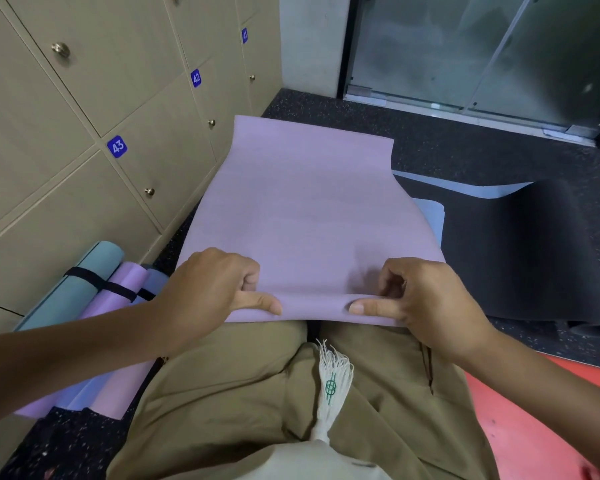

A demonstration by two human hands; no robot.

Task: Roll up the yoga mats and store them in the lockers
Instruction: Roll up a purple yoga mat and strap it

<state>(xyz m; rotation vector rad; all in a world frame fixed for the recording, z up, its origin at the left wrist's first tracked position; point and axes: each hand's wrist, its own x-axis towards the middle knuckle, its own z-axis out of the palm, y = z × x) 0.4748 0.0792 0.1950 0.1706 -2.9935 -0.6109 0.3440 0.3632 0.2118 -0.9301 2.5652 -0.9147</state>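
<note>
On the speckled floor (465, 150) beside the lockers (84, 98), the purple yoga mat (302, 202) lies unrolled, near edge over the person's knees. Left hand (212, 289) and right hand (420, 299) both pinch that near edge, fingers curled. Rolled mats (94, 292) strapped at the locker base; black mat (527, 244) right.

left hand (210, 285) and right hand (426, 299) side by side, fingers curled, pinching

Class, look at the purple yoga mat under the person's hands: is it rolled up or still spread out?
Mostly spread: the purple mat lies flat, and only its near edge is curled under both hands' fingers.
</note>
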